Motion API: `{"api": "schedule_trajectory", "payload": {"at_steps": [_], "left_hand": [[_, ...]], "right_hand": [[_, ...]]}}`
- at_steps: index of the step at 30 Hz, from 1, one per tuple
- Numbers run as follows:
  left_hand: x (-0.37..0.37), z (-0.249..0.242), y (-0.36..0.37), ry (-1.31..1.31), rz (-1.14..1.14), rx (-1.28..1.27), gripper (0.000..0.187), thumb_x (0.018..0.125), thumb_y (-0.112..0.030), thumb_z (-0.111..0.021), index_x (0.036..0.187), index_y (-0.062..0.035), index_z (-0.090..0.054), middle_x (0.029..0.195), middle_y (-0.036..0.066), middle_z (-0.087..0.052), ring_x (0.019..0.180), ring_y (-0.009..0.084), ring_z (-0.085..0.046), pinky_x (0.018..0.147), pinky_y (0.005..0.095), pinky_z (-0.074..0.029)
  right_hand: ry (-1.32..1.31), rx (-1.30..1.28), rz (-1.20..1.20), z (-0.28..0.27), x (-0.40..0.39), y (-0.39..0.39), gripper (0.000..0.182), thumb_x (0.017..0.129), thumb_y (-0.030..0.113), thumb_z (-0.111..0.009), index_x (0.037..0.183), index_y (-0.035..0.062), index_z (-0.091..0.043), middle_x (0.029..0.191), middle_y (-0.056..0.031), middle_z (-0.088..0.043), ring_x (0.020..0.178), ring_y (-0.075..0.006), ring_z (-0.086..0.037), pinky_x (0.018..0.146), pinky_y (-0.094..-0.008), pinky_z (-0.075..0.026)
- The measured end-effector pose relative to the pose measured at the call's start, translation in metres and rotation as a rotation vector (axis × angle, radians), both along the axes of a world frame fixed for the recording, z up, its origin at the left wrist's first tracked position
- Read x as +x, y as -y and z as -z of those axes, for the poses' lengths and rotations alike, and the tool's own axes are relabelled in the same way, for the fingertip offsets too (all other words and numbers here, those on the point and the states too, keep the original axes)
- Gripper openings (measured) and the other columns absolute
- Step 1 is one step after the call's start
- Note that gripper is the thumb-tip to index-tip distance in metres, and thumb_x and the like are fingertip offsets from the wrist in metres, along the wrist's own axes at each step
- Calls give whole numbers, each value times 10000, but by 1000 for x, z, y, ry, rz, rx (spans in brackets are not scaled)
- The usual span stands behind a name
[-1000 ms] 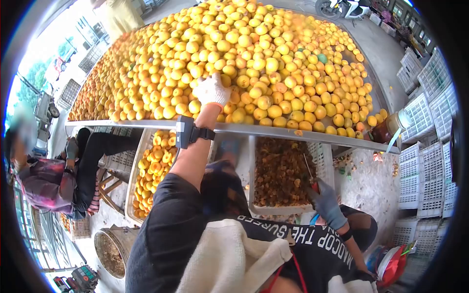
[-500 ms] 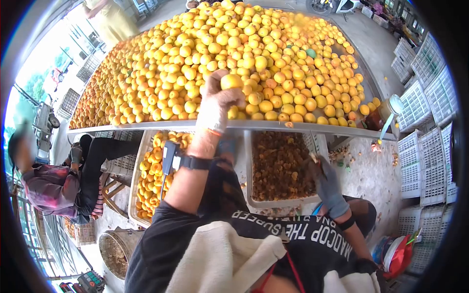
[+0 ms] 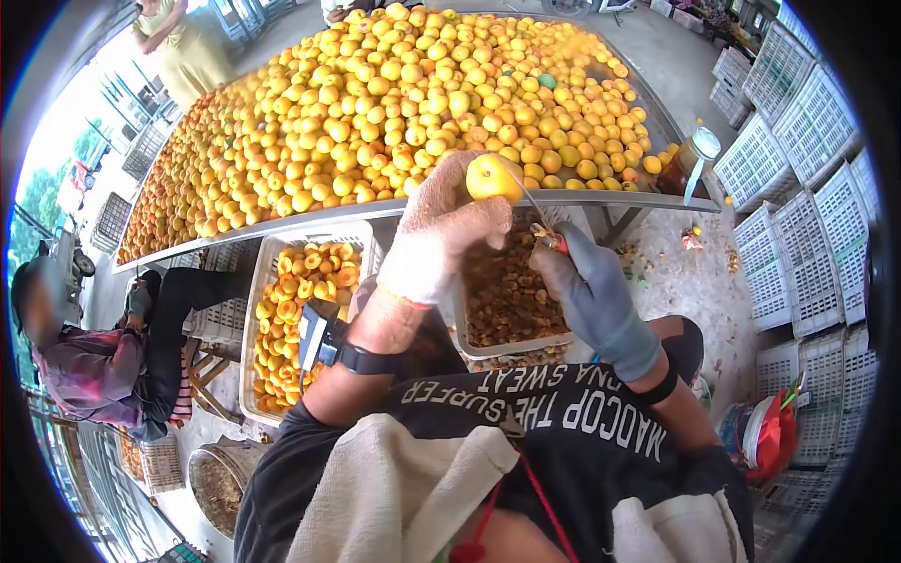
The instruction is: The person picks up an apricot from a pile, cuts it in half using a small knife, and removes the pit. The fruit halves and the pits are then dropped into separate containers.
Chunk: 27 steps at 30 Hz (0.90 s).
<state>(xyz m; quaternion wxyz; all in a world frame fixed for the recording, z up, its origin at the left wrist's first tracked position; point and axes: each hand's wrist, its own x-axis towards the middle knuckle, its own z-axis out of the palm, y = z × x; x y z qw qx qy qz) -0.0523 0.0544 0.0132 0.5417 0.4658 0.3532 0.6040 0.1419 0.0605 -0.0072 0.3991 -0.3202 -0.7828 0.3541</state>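
A whole yellow apricot (image 3: 492, 177) is pinched in the fingertips of my left hand (image 3: 434, 230), which wears a pale glove and is raised at the table's near edge. My right hand (image 3: 601, 300), in a grey glove, is closed around a small knife (image 3: 561, 242) with a red handle. The thin blade points up and left, its tip right at the side of the apricot. Just behind both hands lies the big heap of apricots (image 3: 375, 113). Below them stands a crate of brown pits (image 3: 511, 314), partly covered by my hands.
Halved apricots (image 3: 305, 291) fill a crate at lower left. A jar (image 3: 693, 155) stands on the table's right corner. White crates (image 3: 788, 253) are stacked at right. A seated person (image 3: 103, 357) is on the left; another person (image 3: 183, 47) stands beyond the table. A bucket (image 3: 223, 483) sits lower left.
My left hand has drawn the apricot back from over the heap toward me and to the right. My right hand has come up and left, bringing the knife to the fruit.
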Motion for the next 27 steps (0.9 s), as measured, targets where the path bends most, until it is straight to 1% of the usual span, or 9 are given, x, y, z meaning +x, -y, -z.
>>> {"api": "schedule_trajectory", "payload": {"at_steps": [5,7,9,11,13,17,19,20,27], "left_hand": [[9,-7,10,-70,3,51,438,802,-65,-691,1198,27,-528,974,48,-607,851,109,-567,771,254,-479],[12,-5,10,-100,-8,94,449,791,-63,-710,1195,21,-532,1006,46,-602,905,114,-569,817,266,-482],[13,1,7,-290,-120,223,511,749,-49,-743,1209,8,-530,1030,54,-596,975,140,-565,889,293,-469],[12,1,7,-314,-87,217,529,735,-48,-750,1213,-1,-528,1031,56,-595,972,146,-565,887,296,-467],[15,3,11,-335,-56,210,548,721,-47,-756,1217,-9,-526,1033,59,-594,969,153,-565,886,298,-465],[20,2,15,-470,-84,262,525,716,-67,-744,1190,-15,-525,1015,118,-607,955,191,-593,861,318,-483],[20,-3,19,-633,-82,247,492,728,-77,-729,1168,-16,-519,997,160,-624,935,232,-626,837,343,-500],[20,-1,19,-633,-83,246,492,728,-77,-729,1168,-16,-519,997,160,-624,935,232,-626,837,343,-500],[26,15,23,-569,-137,159,485,728,-82,-709,1161,-14,-502,921,208,-636,870,299,-660,785,379,-520]], "right_hand": [[6,32,11,-4,7,10,220,1005,174,-535,1085,-30,-553,642,-7,-492,573,-76,-427,516,-254,-360],[-52,-55,30,-16,11,16,298,974,217,-593,1127,-35,-556,702,-163,-559,578,-277,-517,561,-369,-429],[-92,-119,15,-23,15,18,292,979,215,-585,1125,-35,-558,700,-153,-556,581,-260,-513,563,-361,-429],[-133,-186,3,-29,18,18,286,984,213,-577,1124,-36,-559,697,-143,-553,584,-243,-508,565,-354,-429],[-94,-73,1,-32,16,18,285,990,214,-567,1117,-41,-561,696,-135,-545,584,-239,-497,572,-342,-430],[-146,320,61,-20,8,10,331,982,255,-577,1107,-51,-559,754,-185,-604,640,-341,-598,597,-382,-457],[-115,330,65,-24,7,13,331,979,264,-578,1089,-48,-563,763,-202,-613,680,-375,-613,602,-394,-462],[-86,345,69,-26,6,14,332,977,273,-579,1072,-45,-566,773,-218,-622,720,-408,-628,608,-405,-467],[106,204,174,-11,-1,14,333,963,305,-595,1002,-25,-578,753,-230,-618,695,-419,-621,565,-426,-456]]}}
